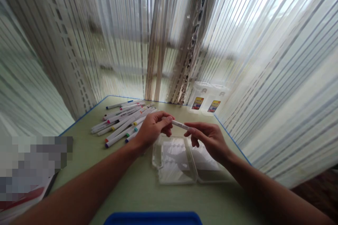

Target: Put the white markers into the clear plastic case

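Observation:
A white marker (180, 124) is held level between my two hands above the table. My left hand (155, 126) pinches its left end, and the fingers of my right hand (207, 135) close on its right end. Below them lies an open clear plastic case (176, 177), its two halves spread flat with pale sheets inside. To the left of my left hand is a loose pile of white markers (123, 121) with coloured ends, several of them overlapping.
Two clear cases (207, 99) with yellow labels stand at the table's back right corner. A blue object (153, 218) shows at the front edge. Sheer striped curtains (126, 35) hang behind the pale green table (126, 190). A blurred-out item (29, 172) sits at left.

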Available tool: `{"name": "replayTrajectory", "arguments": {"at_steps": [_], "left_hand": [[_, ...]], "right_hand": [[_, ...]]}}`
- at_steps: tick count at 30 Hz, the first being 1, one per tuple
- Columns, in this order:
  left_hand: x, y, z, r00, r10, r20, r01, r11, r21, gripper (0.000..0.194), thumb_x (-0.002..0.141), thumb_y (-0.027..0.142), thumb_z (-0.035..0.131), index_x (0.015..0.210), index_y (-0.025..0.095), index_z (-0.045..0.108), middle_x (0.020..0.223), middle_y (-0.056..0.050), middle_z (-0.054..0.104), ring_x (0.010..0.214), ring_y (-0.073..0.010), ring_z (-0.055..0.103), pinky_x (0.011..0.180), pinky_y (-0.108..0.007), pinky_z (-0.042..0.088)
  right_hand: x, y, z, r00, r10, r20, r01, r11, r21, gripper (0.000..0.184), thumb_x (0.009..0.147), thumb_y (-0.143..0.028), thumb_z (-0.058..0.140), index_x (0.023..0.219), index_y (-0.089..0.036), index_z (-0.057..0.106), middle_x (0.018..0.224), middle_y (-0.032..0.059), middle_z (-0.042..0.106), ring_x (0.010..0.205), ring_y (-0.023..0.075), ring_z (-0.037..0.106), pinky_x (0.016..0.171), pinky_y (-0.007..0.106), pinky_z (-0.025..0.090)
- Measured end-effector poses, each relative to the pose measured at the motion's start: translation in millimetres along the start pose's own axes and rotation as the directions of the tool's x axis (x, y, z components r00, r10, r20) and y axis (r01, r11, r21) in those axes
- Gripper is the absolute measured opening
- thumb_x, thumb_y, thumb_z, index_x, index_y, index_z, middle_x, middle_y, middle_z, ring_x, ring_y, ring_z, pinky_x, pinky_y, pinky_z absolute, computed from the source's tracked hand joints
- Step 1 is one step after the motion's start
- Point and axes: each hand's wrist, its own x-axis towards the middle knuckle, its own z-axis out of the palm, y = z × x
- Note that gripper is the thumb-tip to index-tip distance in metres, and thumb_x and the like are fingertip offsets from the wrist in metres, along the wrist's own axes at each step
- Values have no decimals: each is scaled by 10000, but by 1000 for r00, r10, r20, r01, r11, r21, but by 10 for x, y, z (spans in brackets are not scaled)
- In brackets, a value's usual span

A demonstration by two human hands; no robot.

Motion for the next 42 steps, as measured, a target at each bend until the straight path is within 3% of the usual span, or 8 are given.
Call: {"name": "replayTrajectory", "arguments": {"at_steps": [8, 12, 20, 27, 35, 42], "left_hand": [[14, -11, -5, 999, -2, -51, -3, 997, -82, 154, 804, 271, 627, 805, 122, 591, 593, -2, 568, 485, -111, 550, 474, -238, 479], [17, -9, -9, 999, -8, -49, 3, 995, -97, 163, 798, 280, 633, 799, 124, 587, 584, 4, 563, 467, -104, 541, 466, -232, 471], [28, -12, -39, 996, -33, -83, 21, 990, -138, 168, 799, 282, 629, 813, 120, 593, 586, 8, 554, 472, -105, 541, 463, -231, 459], [29, -15, -24, 997, -26, -73, 14, 988, -153, 227, 844, 308, 565, 917, 98, 610, 660, -28, 599, 489, -126, 576, 479, -259, 475], [-6, 17, -5, 999, 47, 14, -48, 997, 67, 337, 829, 378, 617, 1003, 89, 627, 714, -40, 638, 495, -109, 574, 496, -249, 484], [-102, -23, 43, 984, 58, 170, -116, 930, 350, 322, 797, 373, 656, 969, 102, 676, 741, -71, 685, 570, -136, 630, 542, -234, 494]], "right_hand": [[-39, 54, -67, 983, -39, 178, 19, 993, 115, 327, 848, -290, 645, 1156, -197, 700, 949, 140, 748, 539, 130, 623, 465, 246, 469], [-35, 53, -61, 980, -35, 197, 13, 993, 116, 368, 820, -296, 679, 1170, -186, 692, 949, 146, 749, 539, 139, 629, 478, 260, 490], [-20, 30, -34, 993, 35, 117, -51, 989, 138, 324, 848, -339, 648, 1115, -168, 713, 912, 148, 754, 502, 156, 640, 446, 272, 474], [71, 80, -48, 997, 46, -68, -38, 993, 108, 303, 856, -398, 629, 988, -137, 709, 810, 113, 742, 446, 136, 621, 390, 226, 422], [108, 77, -28, 991, 52, -121, -51, 999, 6, 331, 729, -404, 763, 911, -132, 711, 696, 68, 715, 449, 123, 594, 393, 218, 425], [93, 75, -36, 990, 84, -113, -104, 978, -183, 341, 621, -421, 827, 746, -118, 732, 512, 1, 592, 420, 95, 485, 397, 212, 358]]}}
